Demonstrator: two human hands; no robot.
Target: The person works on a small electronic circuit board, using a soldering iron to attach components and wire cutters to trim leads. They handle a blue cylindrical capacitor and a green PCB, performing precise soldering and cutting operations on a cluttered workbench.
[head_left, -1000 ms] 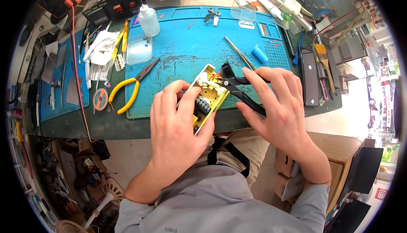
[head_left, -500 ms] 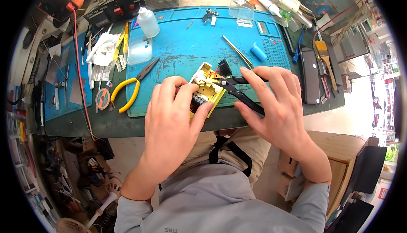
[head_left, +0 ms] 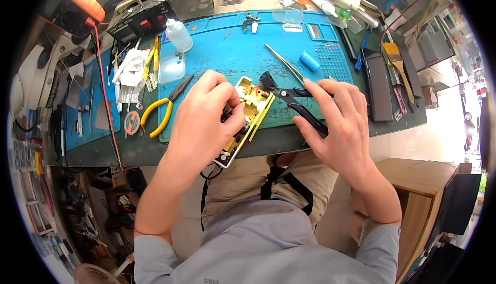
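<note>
An opened yellow device housing (head_left: 252, 109) lies tilted at the front of the blue mat, its inside showing white and black parts and thin red wires. Its lower end reaches past the table's front edge. My left hand (head_left: 204, 119) is over its left side, thumb and fingertips pinched together; whatever they hold is too small to name. In my right hand (head_left: 341, 121) are black-handled wire cutters (head_left: 305, 113), their jaws beside the upper right end of the housing. A small black block (head_left: 267, 80) sits next to the jaws, near the red wires.
Yellow-handled pliers (head_left: 164, 108) and a solder spool (head_left: 132, 122) lie to the left. Tweezers (head_left: 284, 62) and a blue cylinder (head_left: 309, 61) rest beyond my right hand. A squeeze bottle (head_left: 179, 37) stands at the back left. On the right lies a brush (head_left: 397, 62).
The housing has turned and slid toward me, showing more of its length. My left hand has gone from spread over it to a pinch. The cutters have shifted slightly right and nearer.
</note>
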